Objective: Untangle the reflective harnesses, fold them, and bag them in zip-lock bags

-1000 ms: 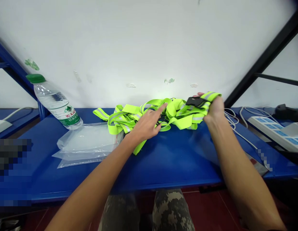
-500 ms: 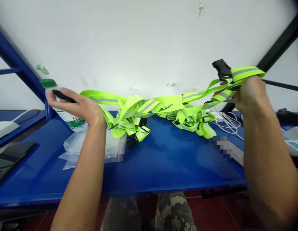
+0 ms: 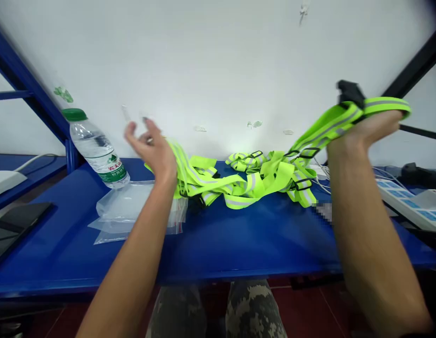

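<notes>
Two hands were up over the blue surface (image 3: 239, 239). At two o'clock the right hand (image 3: 367, 131) was clamped on one end of the reflective strap (image 3: 253, 182), black buckle (image 3: 347, 90) topmost; the rest lay heaped at twelve. The left hand (image 3: 152, 146), blurred, had its fingers spread, with strap against it. I'd judge a snagged loop could topple the water bottle (image 3: 98, 152) at ten o'clock.

Blue table (image 3: 239, 244), water bottle (image 3: 96, 150), clear plastic bags (image 3: 128, 211), neon reflective straps (image 3: 246, 180), power strip (image 3: 411, 206)
</notes>
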Demonstrator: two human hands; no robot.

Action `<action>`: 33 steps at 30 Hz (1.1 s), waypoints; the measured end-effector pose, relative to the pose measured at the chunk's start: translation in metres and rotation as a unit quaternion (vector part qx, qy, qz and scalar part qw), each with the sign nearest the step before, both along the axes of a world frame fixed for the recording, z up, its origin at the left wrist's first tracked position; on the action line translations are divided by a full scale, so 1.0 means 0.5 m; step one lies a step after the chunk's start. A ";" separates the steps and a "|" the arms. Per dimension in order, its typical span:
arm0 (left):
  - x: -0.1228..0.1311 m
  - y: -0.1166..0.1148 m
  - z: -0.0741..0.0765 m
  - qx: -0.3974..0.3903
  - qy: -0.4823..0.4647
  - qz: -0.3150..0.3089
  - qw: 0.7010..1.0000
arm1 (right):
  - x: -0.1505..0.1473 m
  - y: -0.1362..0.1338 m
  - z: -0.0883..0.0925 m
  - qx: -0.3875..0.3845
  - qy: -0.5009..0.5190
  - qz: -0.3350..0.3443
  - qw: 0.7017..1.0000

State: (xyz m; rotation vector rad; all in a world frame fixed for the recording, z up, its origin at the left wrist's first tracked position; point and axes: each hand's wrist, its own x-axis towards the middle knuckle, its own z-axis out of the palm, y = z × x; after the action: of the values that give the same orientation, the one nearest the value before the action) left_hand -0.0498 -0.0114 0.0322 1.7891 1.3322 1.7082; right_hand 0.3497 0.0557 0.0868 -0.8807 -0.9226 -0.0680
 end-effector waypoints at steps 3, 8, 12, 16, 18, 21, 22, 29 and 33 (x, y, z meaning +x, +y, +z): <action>0.052 0.011 -0.058 -0.008 0.022 -0.019 1.000 | -0.179 -0.039 -0.054 -0.014 0.052 -0.054 0.997; 0.070 0.069 -0.136 -0.006 0.055 -0.009 0.998 | -0.337 -0.133 -0.132 -0.250 -0.547 0.237 0.763; 0.054 0.087 -0.136 -0.074 -0.002 0.042 0.996 | -0.307 -0.161 -0.154 -0.368 -0.605 0.298 0.640; 0.051 0.060 -0.104 -0.150 0.071 -0.038 0.985 | -0.303 -0.151 -0.209 -0.415 -0.627 0.263 0.604; 0.053 0.040 -0.095 -0.179 0.208 -0.132 0.952 | -0.313 -0.132 -0.239 -0.407 -0.620 0.215 0.636; 0.060 0.022 -0.102 -0.187 0.389 -0.186 0.883 | -0.301 -0.092 -0.248 -0.391 -0.596 0.182 0.677; 0.063 0.021 -0.109 -0.186 0.421 -0.177 0.870 | -0.287 -0.077 -0.241 -0.383 -0.591 0.206 0.680; 0.075 0.050 -0.148 -0.081 0.450 -0.193 0.868 | -0.209 0.007 -0.239 -0.363 -0.547 0.118 0.745; 0.082 0.045 -0.139 -0.091 0.440 -0.215 0.867 | -0.221 0.025 -0.280 -0.424 -0.543 0.014 0.725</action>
State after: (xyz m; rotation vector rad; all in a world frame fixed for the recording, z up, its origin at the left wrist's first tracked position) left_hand -0.0089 0.0114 -0.0373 2.6074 1.1608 0.4825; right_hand 0.2390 0.0682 -0.0534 -1.7431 -2.1737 -0.1489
